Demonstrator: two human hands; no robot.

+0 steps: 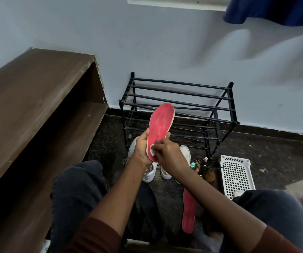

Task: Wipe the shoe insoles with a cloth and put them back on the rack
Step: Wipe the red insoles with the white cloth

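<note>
The person sits low with both arms stretched out in front. Their left hand grips a red insole round its heel end, thumb on one edge and fingers curled up behind the other, so the toe end points up and away from them. The right hand is bunched up just beside it, fingertips pinching a small white cloth and pressing it against the insole's heel. Only a scrap of the cloth shows under the fingers.

Just beyond the hands stands a black metal shoe rack against the wall. Directly beneath the hands a pair of white sneakers sits on the dark floor. Under the right forearm, nearer the person, a second red insole lies flat on the floor. Out to the right of the right hand is a white plastic basket, with some small bottles between it and the sneakers. A brown wooden bench runs along to the left of the left hand.
</note>
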